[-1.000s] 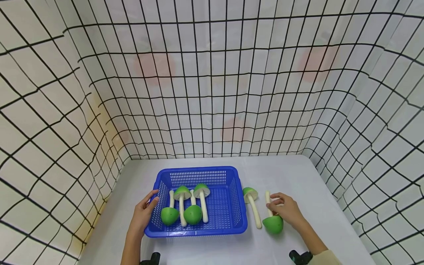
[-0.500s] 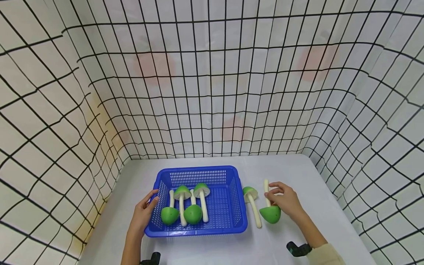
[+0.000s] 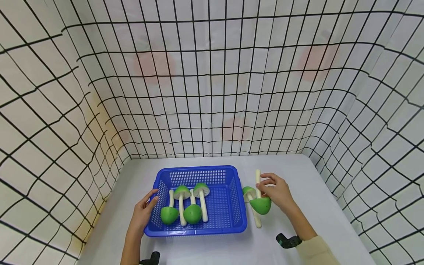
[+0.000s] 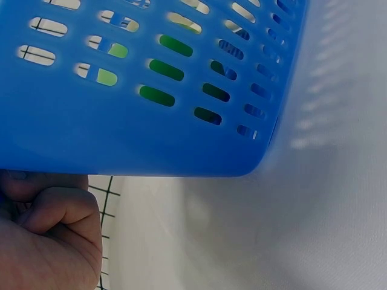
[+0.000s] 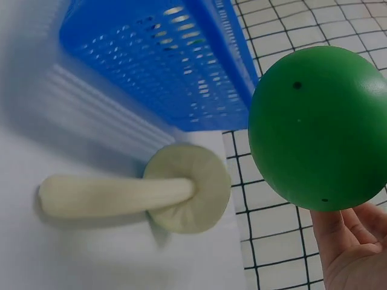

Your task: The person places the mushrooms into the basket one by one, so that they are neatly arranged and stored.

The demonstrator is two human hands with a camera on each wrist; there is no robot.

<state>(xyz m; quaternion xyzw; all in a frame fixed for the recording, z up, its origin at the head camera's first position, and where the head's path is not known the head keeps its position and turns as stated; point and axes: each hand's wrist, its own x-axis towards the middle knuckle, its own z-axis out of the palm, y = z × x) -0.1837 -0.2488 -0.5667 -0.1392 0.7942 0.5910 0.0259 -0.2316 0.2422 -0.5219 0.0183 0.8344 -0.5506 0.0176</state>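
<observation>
Right hand [image 3: 277, 192]: fingers curled round the white stem of a green-capped toy mushroom [image 3: 261, 204], holding it clear of the table, stem pointing away from the person, cap nearest the wrist.
Held mushroom, wrist view: its round green cap [image 5: 317, 127] fills the space just above the fingertips.
Second mushroom [image 3: 252, 209]: lies on the white table [image 3: 298, 176] just left of the right hand, partly behind the held cap, between that hand and the basket.
Left hand [image 3: 143, 213]: rests against the outer left wall of the blue basket [image 3: 202, 172], thumb on the rim, fingers loosely bent rather than clenched.
Basket contents: four green-capped mushrooms [image 3: 185, 206] lie side by side, just right of the left hand.
</observation>
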